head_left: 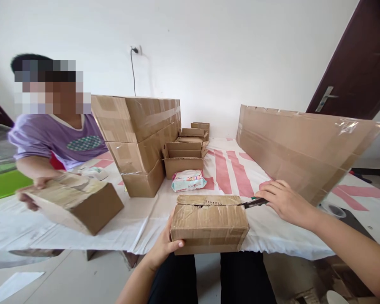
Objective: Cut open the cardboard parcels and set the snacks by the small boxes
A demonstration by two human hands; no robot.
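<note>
A small taped cardboard box (210, 219) sits at the table's near edge, with a ragged slit along its top seam. My left hand (167, 240) grips its left side, thumb on the front face. My right hand (280, 200) is closed around a dark knife (255, 203) with a bit of green by the fingers. The knife's tip meets the right end of the slit; most of the handle is hidden in my fingers. Just behind the box lies a pale blue and pink soft pack (188, 180).
Stacked cardboard boxes (145, 143) stand left of centre, beside a row of open boxes (184, 162). A large cardboard panel (297, 147) rises at right, near a tape roll (334, 210). At left, a co-worker (60, 135) holds another box (79, 198) on the cloth-covered table (139, 223).
</note>
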